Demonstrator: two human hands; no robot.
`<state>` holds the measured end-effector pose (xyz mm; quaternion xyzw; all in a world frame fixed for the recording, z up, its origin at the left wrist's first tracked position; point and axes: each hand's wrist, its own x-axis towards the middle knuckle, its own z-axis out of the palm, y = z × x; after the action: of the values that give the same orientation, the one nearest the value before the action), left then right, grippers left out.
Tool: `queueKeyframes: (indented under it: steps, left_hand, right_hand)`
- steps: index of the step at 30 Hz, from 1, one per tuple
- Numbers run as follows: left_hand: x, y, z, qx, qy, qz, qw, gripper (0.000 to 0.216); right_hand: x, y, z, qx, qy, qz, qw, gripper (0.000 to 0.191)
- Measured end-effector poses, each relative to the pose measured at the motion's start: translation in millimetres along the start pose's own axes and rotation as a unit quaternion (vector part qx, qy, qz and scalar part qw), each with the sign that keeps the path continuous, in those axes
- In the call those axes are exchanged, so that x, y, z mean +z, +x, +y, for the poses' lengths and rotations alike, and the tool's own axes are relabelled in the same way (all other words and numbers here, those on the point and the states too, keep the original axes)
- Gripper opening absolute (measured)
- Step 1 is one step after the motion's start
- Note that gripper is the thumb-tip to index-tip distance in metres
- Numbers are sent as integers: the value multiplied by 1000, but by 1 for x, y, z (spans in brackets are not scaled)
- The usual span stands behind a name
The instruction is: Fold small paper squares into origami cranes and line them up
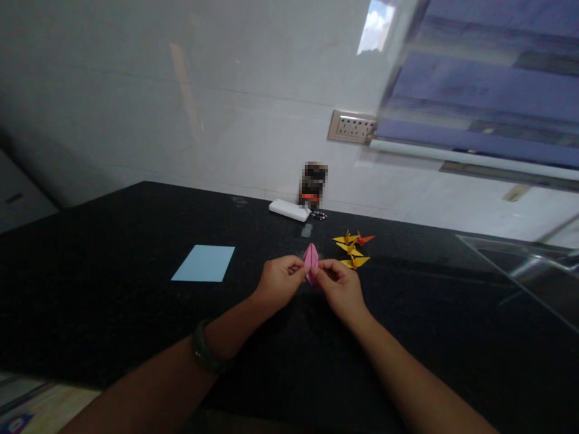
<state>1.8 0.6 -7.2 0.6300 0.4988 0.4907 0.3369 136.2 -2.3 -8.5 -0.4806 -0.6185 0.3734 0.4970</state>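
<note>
Between my two hands is a pink folded origami paper (311, 258), narrow and pointed at its top, with a crease down its middle. My left hand (281, 278) pinches its left edge between thumb and fingers. On the other side, my right hand (341, 289) grips the lower right part, thumb pressed on the front. The paper's lower end is partly covered by my thumbs. Just beyond my right hand stand several folded paper cranes (355, 262), yellow ones and an orange one. A flat square of light blue paper (203, 263) lies to the left of my left hand.
The black countertop (113, 259) runs back to a tiled wall. By the wall lie a white oblong case (289, 210) and a blurred-out dark upright item (313, 184). A clear, glass-like panel (520, 271) is at right. A socket (351, 127) sits on the wall.
</note>
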Motion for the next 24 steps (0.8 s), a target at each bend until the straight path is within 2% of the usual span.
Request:
queueKeyframes:
  steps: [6,9,12,17,24]
  left_hand:
    - [0,-3,1,45,73,16,996,16]
    - [0,-5,3,99,121,-3,988,17]
    - [-1,-7,5,122,159,-18,979,18]
    - [-2,-7,8,117,200,-6,973,22]
    - [-1,-8,10,116,171,-32,978,22]
  right_hand:
    - [-1,-1,3,-71,-108,46,991,14]
    - [-2,-2,2,-103,-180,86,974,13]
    - [-2,-3,-1,-160,-231,101,955,13]
    - [-4,-3,-6,-264,-257,68,927,14]
    - [-5,-1,-7,-303,-274,41,912,16]
